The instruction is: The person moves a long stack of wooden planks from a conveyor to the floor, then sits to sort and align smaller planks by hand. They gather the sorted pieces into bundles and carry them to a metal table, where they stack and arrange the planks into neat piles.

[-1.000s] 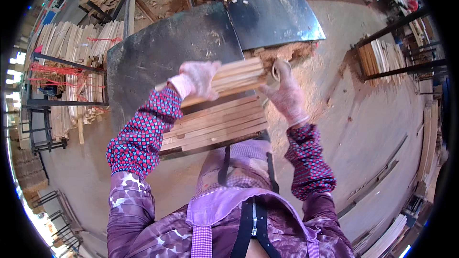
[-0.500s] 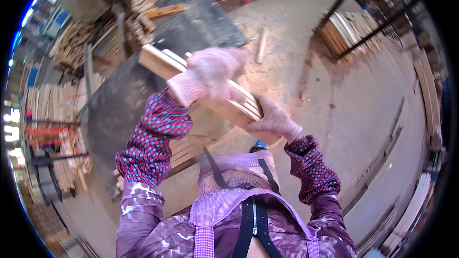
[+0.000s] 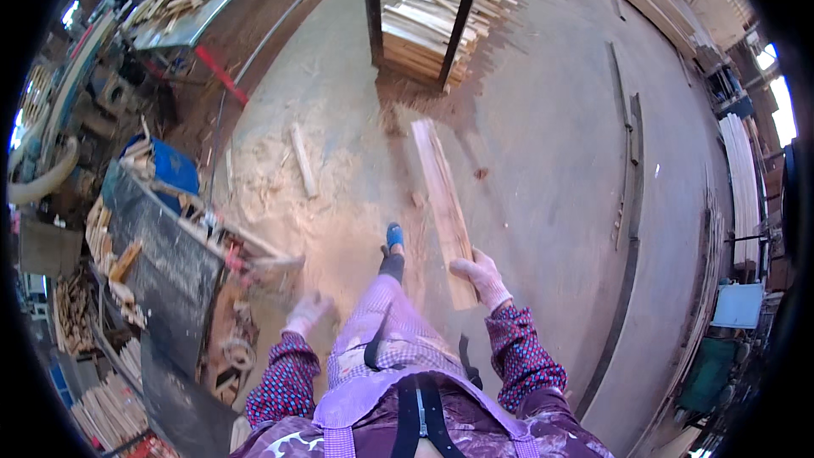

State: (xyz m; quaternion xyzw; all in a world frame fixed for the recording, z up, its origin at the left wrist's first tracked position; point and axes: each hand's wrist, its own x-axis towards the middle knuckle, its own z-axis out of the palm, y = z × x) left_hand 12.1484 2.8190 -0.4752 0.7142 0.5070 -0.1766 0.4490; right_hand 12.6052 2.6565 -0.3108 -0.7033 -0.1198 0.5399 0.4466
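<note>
Head view: my right hand [image 3: 482,278] is clenched on the near end of 1 bundle of wooden slats [image 3: 443,208] at frame centre, above the floor [image 3: 551,170]. My left hand [image 3: 307,312] swings free, blurred, fingers unclear. A 1-handed hold could let slats slide apart and drop.

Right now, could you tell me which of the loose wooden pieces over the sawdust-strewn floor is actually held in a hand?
The long bundle of wooden slats, gripped at its near end by the right hand. The short stick lies alone on the sawdust, touched by neither hand; the left hand is empty.
</note>
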